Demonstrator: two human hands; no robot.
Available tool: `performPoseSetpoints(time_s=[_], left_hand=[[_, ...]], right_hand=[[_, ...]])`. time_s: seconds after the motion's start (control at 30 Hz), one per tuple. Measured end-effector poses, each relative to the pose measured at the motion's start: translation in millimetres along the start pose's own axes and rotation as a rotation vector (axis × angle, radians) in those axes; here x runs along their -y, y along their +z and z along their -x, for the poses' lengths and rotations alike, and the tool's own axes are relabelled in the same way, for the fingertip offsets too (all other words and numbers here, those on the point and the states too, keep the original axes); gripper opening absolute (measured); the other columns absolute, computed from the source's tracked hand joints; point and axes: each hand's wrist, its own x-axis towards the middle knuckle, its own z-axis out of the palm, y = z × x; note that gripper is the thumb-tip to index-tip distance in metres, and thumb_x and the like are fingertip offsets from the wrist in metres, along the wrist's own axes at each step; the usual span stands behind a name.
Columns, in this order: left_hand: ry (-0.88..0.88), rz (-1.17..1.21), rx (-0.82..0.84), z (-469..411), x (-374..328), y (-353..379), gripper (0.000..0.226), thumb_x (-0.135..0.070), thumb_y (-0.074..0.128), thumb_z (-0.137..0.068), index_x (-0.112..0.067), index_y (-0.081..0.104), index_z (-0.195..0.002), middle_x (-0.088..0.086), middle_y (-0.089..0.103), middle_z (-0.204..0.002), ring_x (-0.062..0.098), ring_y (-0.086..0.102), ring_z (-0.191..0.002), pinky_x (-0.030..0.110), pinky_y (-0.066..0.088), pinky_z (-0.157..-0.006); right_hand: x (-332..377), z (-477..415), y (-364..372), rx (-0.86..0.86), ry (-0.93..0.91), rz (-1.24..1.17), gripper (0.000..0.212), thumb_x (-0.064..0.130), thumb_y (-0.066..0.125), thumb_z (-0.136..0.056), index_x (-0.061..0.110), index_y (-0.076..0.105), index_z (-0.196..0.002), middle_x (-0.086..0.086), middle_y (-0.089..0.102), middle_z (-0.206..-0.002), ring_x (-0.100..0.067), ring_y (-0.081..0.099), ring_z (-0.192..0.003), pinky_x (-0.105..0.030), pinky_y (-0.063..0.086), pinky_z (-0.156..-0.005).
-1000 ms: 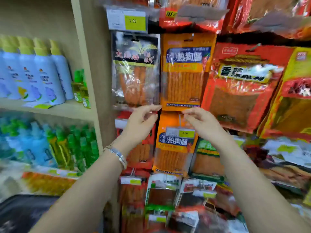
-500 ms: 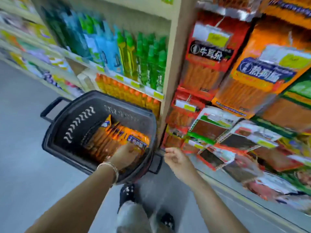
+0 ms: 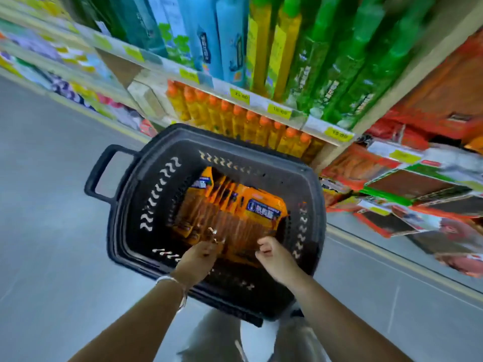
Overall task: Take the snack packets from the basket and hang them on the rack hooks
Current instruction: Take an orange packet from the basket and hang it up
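Several orange snack packets (image 3: 235, 212) lie stacked in the black plastic basket (image 3: 130, 218) on the floor below me. My left hand (image 3: 200, 257), with a bracelet on its wrist, pinches the near edge of the top packet. My right hand (image 3: 271, 257) is beside it with curled fingers, closed on the same near edge. The rack of hanging snack packets (image 3: 418, 184) fills the right side, blurred and tilted in the view.
Shelves behind the basket hold orange-capped bottles (image 3: 235, 118) and tall green and blue bottles (image 3: 326, 61). Grey floor (image 3: 52, 231) spreads to the left. My legs and shoes (image 3: 235, 335) are just below the basket.
My view dropped from the rack to the basket. Both hands left the hung packet. The left now pinches a packet in the basket, and the right came in beside it.
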Motion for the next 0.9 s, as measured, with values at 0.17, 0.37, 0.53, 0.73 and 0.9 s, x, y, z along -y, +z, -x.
performPoseSetpoints(time_s=[0.17,0.37,0.53,0.73,0.9], left_hand=[[-0.009,-0.099,0.152,-55.3,17.3,-17.2,0.016,-0.019,0.054,-0.092,-0.033,0.060,-0.097,-0.008,0.063,-0.093,0.001,0.055,-0.072,0.006,0.038,-0.056],[-0.021,-0.178,0.277,-113.5,30.0,-13.9,0.017,-0.019,0.047,-0.094,-0.027,0.061,-0.088,-0.002,0.063,-0.090,0.017,0.061,-0.084,0.024,0.045,-0.071],[-0.090,-0.098,0.269,-150.5,45.1,-11.4,0.010,-0.022,0.053,-0.093,-0.030,0.059,-0.093,-0.001,0.066,-0.098,0.021,0.063,-0.095,0.034,0.049,-0.091],[-0.073,-0.103,0.272,-169.7,49.2,-12.6,0.026,-0.020,0.049,-0.095,-0.019,0.059,-0.119,-0.002,0.061,-0.105,0.011,0.058,-0.088,0.016,0.048,-0.075],[-0.157,0.074,0.235,-171.4,47.7,-6.8,0.018,-0.009,0.053,-0.092,-0.014,0.062,-0.106,0.008,0.066,-0.108,0.023,0.063,-0.096,0.030,0.050,-0.090]], right_hand=[[-10.9,-62.6,39.2,-0.024,0.188,0.012,0.047,0.025,0.050,-0.096,0.018,0.036,-0.141,-0.007,0.044,-0.141,-0.017,0.059,-0.096,-0.021,0.040,-0.068],[-47.5,-133.6,61.1,-0.105,0.424,-0.256,0.059,0.032,0.049,-0.097,0.015,0.025,-0.148,-0.009,0.039,-0.145,-0.027,0.048,-0.124,-0.026,0.037,-0.087],[-72.1,-185.7,69.3,-0.292,0.478,-0.398,0.062,0.033,0.053,-0.095,0.018,0.026,-0.147,-0.015,0.049,-0.138,-0.034,0.051,-0.120,-0.034,0.040,-0.094],[-73.5,-215.3,95.4,-0.303,0.635,-0.475,0.093,0.063,0.058,-0.080,0.024,0.013,-0.150,-0.010,0.026,-0.153,-0.033,0.030,-0.138,-0.047,0.029,-0.111],[-58.4,-191.6,113.7,-0.439,0.440,-0.455,0.087,0.048,0.083,-0.062,0.020,0.044,-0.134,0.005,0.052,-0.124,-0.016,0.051,-0.115,-0.029,0.040,-0.096]])
